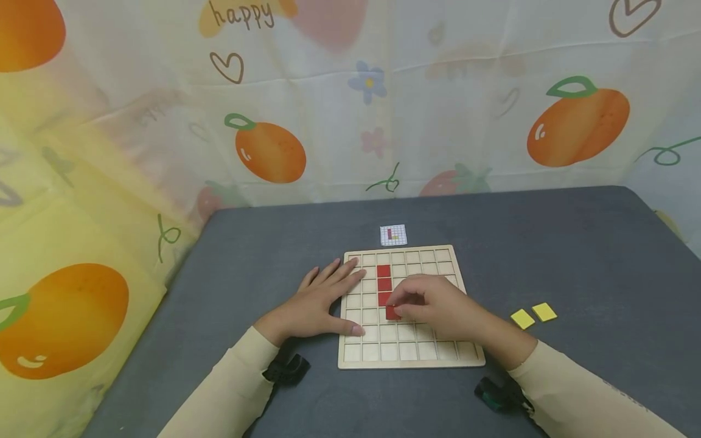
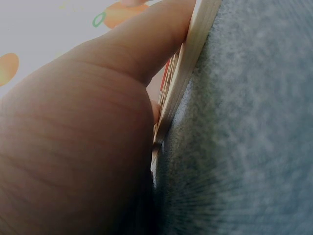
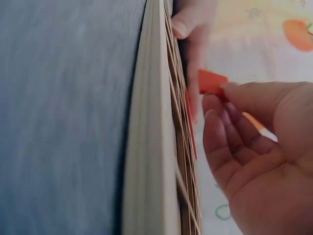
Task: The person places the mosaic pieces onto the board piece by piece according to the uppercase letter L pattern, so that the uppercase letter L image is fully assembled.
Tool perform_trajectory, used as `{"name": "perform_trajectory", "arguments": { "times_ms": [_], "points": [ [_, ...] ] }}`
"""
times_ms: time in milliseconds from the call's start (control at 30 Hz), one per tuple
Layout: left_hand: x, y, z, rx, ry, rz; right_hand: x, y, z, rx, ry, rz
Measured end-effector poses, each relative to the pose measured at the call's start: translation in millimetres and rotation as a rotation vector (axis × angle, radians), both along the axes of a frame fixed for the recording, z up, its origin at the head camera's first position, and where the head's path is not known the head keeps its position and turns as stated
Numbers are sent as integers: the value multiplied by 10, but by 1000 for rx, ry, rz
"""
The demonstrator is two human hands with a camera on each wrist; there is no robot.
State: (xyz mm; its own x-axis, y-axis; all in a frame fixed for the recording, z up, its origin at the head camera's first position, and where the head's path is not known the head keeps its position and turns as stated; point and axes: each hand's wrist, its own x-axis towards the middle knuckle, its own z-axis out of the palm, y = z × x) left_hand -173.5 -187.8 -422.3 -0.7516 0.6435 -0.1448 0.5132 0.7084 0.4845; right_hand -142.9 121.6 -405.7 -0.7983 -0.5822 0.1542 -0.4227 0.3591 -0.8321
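Note:
A wooden grid board [image 1: 413,351] lies on the dark table, with a column of red square tiles [image 1: 384,284] set in its cells left of the middle. My right hand [image 1: 438,304] reaches over the board and pinches another red tile [image 1: 392,313] between thumb and fingertips, just below that column. In the right wrist view the pinched tile [image 3: 211,82] is tilted and held above the grid. My left hand [image 1: 317,304] rests with spread fingers on the board's left edge, and its thumb [image 2: 146,36] lies across the frame in the left wrist view.
Two yellow square tiles [image 1: 533,316] lie on the table [image 1: 602,255] to the right of the board. Behind the board is a small card [image 1: 393,235] printed with a grid, a red bar and yellow squares. A fruit-patterned cloth [image 1: 438,121] hangs along the back.

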Motion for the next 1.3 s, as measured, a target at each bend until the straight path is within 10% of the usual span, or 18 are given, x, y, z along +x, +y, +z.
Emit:
{"name": "perform_trajectory", "arguments": {
  "times_ms": [1300],
  "points": [
    [3,-7,18,0,-2,-10,-1,-119,-93,102,32,16]
  ]
}}
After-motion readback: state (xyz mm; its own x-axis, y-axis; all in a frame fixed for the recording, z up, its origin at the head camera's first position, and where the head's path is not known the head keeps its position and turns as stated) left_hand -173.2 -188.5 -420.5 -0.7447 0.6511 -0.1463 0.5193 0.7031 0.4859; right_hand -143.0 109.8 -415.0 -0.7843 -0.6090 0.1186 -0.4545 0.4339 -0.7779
